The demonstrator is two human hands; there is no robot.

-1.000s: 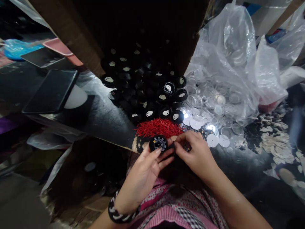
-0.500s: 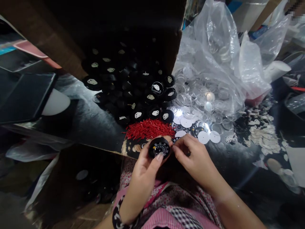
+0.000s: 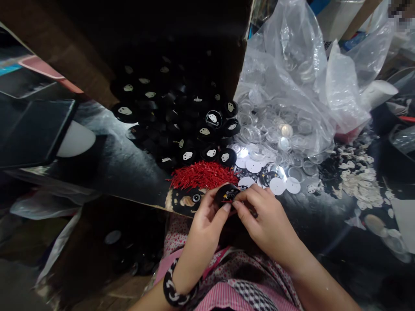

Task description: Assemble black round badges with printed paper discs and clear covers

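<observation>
Right hand nearer dial, by tabletop

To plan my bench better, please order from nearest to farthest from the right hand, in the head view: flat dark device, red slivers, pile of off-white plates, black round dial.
1. Black round dial: at the right hand.
2. Red slivers: just beyond, left.
3. Pile of off-white plates: right side.
4. Flat dark device: far left.

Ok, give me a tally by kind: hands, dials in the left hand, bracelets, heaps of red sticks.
Hands, left hand and right hand: 2
Black dial: 1
Bracelet: 1
Red heap: 1
Total: 5
</observation>
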